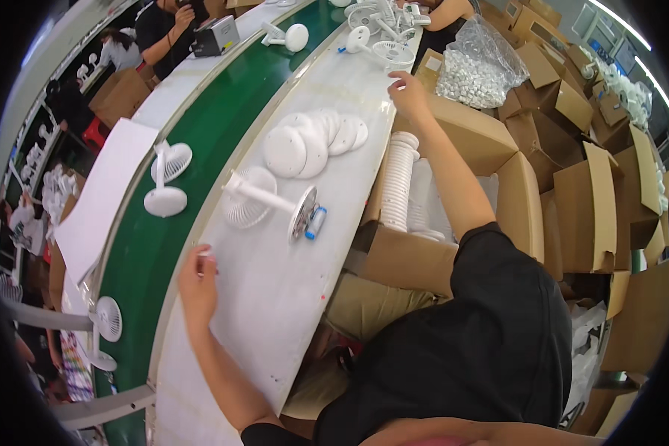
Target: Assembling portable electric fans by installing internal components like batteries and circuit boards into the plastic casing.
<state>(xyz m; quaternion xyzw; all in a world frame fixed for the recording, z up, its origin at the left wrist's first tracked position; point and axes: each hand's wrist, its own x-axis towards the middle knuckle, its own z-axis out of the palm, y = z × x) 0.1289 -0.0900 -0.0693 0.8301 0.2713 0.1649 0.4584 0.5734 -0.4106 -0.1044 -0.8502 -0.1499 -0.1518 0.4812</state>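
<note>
Over the near left part of the white worktop, my left hand [198,279] has its fingers curled together; a small pale spot shows at the fingertips, too small to name. My right hand [410,97] reaches forward along the worktop's right edge, its fingers bent but apart, near a group of white fans [392,52]. No object shows in it. Between my hands a white desk fan [264,195] lies on its side, its base underside facing right. A blue-wrapped cylinder [316,222] lies against that base. Just beyond are several overlapping white round discs [297,149].
A green conveyor belt [137,260] runs along the worktop's left, carrying white fans [166,199]. At my right stands an open cardboard box [416,260] with stacked white discs [398,186]. Beyond it sits a clear bag of small white parts [472,74]. Other people work at the far end.
</note>
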